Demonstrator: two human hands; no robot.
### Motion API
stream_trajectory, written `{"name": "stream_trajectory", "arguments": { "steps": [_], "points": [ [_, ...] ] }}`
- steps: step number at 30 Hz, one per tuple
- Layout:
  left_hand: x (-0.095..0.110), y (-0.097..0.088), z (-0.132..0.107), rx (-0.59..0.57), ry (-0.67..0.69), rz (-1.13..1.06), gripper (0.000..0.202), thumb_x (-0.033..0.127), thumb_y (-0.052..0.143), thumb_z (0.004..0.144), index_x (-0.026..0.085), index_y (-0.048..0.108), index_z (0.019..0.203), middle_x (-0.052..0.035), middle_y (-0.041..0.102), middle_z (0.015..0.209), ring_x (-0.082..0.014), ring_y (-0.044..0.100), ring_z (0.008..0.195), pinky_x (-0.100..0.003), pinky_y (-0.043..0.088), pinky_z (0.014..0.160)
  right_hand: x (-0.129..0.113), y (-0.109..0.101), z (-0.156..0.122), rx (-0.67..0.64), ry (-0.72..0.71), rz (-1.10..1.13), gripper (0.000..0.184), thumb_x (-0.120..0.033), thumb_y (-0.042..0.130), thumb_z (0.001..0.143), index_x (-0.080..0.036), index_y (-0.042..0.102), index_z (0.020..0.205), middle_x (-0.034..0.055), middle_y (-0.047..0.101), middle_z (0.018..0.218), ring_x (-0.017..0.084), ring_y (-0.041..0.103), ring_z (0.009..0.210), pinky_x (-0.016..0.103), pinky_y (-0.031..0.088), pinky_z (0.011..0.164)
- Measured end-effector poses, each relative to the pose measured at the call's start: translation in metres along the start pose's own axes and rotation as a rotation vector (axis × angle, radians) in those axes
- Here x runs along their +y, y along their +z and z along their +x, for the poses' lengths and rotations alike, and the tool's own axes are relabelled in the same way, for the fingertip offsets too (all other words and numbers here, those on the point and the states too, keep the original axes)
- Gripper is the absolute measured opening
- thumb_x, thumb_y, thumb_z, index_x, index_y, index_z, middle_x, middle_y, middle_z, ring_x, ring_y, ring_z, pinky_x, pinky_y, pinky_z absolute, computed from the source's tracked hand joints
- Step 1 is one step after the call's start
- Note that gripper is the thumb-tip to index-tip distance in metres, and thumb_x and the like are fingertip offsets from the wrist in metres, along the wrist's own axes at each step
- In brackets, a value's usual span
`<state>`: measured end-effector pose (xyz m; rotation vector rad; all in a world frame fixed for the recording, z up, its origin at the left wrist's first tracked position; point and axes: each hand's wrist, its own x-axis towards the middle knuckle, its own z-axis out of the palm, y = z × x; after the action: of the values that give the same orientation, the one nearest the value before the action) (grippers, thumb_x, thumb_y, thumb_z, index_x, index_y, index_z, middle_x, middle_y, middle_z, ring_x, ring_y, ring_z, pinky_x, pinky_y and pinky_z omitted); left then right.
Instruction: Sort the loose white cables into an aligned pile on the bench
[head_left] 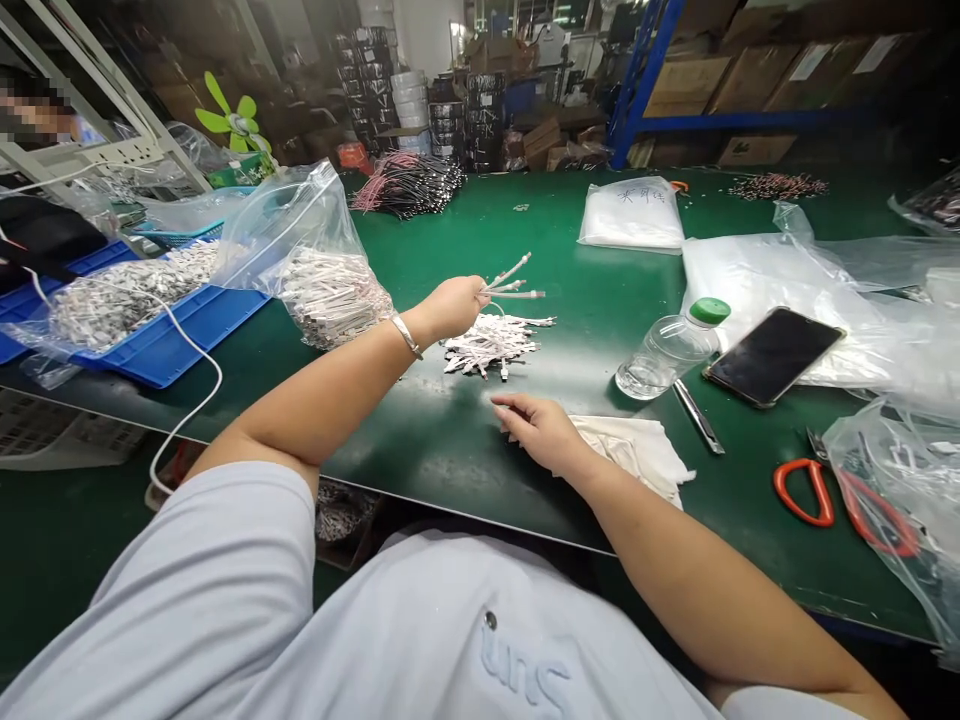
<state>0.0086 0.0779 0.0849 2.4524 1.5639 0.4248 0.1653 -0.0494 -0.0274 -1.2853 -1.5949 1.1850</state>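
Observation:
My left hand (456, 306), with a silver bangle on its wrist, is closed around several short white cables (514, 292). Their connector ends fan out to the right of the fingers. Just below lies a loose pile of white cables (487, 348) on the green table (420, 430). My right hand (546, 432) rests near the table's front edge, below that pile. Its fingers are loosely bent, the index finger reaches left, and I see nothing in it. Beside and partly under the right hand is a crumpled white cloth (637, 450).
On the left stand a clear bag of white cables (330, 290) and a blue tray (176, 345). To the right are a water bottle (660, 355), a utility knife (699, 418), a phone (776, 355), orange-handled scissors (804, 492) and plastic bags (757, 270). A wire bundle (412, 185) lies farther back.

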Motion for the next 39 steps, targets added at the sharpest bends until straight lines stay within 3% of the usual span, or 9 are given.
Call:
{"name": "stream_trajectory", "arguments": {
  "steps": [5, 10, 14, 20, 23, 27, 30, 34, 39],
  "points": [
    [0.006, 0.022, -0.036, 0.029, -0.093, -0.775, 0.021, 0.024, 0.048, 0.091, 0.016, 0.05, 0.072, 0.0023, 0.046, 0.063, -0.0083, 0.039, 0.056, -0.021, 0.032, 0.057, -0.005, 0.0, 0.003, 0.134, 0.133, 0.29, 0.045, -0.046, 0.065, 0.08, -0.016, 0.071, 0.113, 0.0016, 0.066, 0.07, 0.011, 0.058, 0.054, 0.022, 0.049, 0.047],
    [0.012, 0.053, -0.066, -0.115, -0.019, -1.059, 0.025, 0.038, 0.056, 0.086, 0.016, 0.052, 0.077, 0.002, 0.049, 0.068, -0.0083, 0.043, 0.06, -0.021, 0.037, 0.059, -0.005, -0.009, 0.009, 0.231, 0.051, 0.426, 0.059, -0.055, 0.073, 0.071, -0.021, 0.068, 0.118, 0.0067, 0.068, 0.102, 0.017, 0.065, 0.084, 0.024, 0.054, 0.06],
    [0.016, 0.072, -0.08, -0.3, 0.174, -1.055, 0.036, 0.051, 0.058, 0.083, 0.016, 0.055, 0.079, -0.0005, 0.054, 0.073, -0.0107, 0.049, 0.067, -0.024, 0.043, 0.067, -0.005, -0.017, 0.009, 0.256, -0.133, 0.396, 0.077, -0.059, 0.075, 0.068, -0.027, 0.055, 0.135, 0.007, 0.06, 0.126, 0.023, 0.06, 0.11, 0.035, 0.052, 0.089],
    [0.027, 0.074, -0.094, -0.233, 0.467, -0.882, 0.03, 0.046, 0.054, 0.088, 0.016, 0.059, 0.093, -0.0078, 0.064, 0.093, -0.0185, 0.057, 0.087, -0.031, 0.046, 0.081, -0.021, -0.02, -0.004, 0.105, -0.454, 0.133, 0.081, -0.063, 0.079, 0.059, -0.028, 0.06, 0.13, 0.0099, 0.061, 0.125, 0.031, 0.054, 0.119, 0.047, 0.041, 0.105],
    [0.029, 0.074, -0.094, -0.199, 0.456, -0.932, 0.031, 0.047, 0.051, 0.09, 0.017, 0.059, 0.094, -0.0084, 0.065, 0.095, -0.0188, 0.059, 0.089, -0.032, 0.047, 0.082, -0.023, -0.022, -0.007, 0.041, -0.491, 0.131, 0.091, -0.075, 0.072, 0.057, -0.029, 0.057, 0.133, 0.0108, 0.059, 0.13, 0.033, 0.051, 0.124, 0.049, 0.039, 0.107],
    [0.026, 0.083, -0.09, -0.203, 0.322, -0.986, 0.032, 0.047, 0.046, 0.093, 0.016, 0.057, 0.093, -0.0071, 0.063, 0.089, -0.0166, 0.058, 0.083, -0.032, 0.049, 0.081, -0.016, -0.018, -0.002, -0.015, -0.352, 0.233, 0.099, -0.074, 0.071, 0.059, -0.03, 0.043, 0.143, 0.0103, 0.049, 0.143, 0.03, 0.053, 0.121, 0.041, 0.05, 0.092],
    [0.025, 0.094, -0.086, -0.19, 0.31, -0.973, 0.027, 0.04, 0.051, 0.089, 0.015, 0.059, 0.095, -0.0071, 0.064, 0.089, -0.0182, 0.058, 0.086, -0.034, 0.049, 0.083, -0.012, -0.007, 0.005, 0.133, -0.247, 0.248, 0.081, -0.065, 0.075, 0.064, -0.025, 0.054, 0.131, 0.0101, 0.06, 0.129, 0.025, 0.06, 0.107, 0.036, 0.051, 0.087],
    [0.026, 0.101, -0.083, -0.216, 0.232, -0.966, 0.024, 0.038, 0.056, 0.085, 0.015, 0.062, 0.089, -0.0067, 0.065, 0.089, -0.0213, 0.059, 0.092, -0.036, 0.047, 0.088, -0.014, 0.002, 0.014, 0.304, -0.167, 0.266, 0.048, -0.065, 0.066, 0.074, -0.019, 0.067, 0.088, 0.0039, 0.068, 0.084, 0.018, 0.062, 0.079, 0.032, 0.05, 0.078],
    [0.024, 0.093, -0.082, -0.554, 0.041, -1.317, 0.036, 0.048, 0.069, 0.078, 0.014, 0.058, 0.084, -0.0031, 0.063, 0.075, -0.0141, 0.059, 0.072, -0.028, 0.046, 0.072, -0.019, -0.002, 0.016, 0.283, 0.047, 0.508, 0.054, -0.07, 0.063, 0.072, -0.017, 0.065, 0.082, -0.0004, 0.06, 0.059, 0.011, 0.051, 0.047, 0.024, 0.04, 0.044]
  ]
}}
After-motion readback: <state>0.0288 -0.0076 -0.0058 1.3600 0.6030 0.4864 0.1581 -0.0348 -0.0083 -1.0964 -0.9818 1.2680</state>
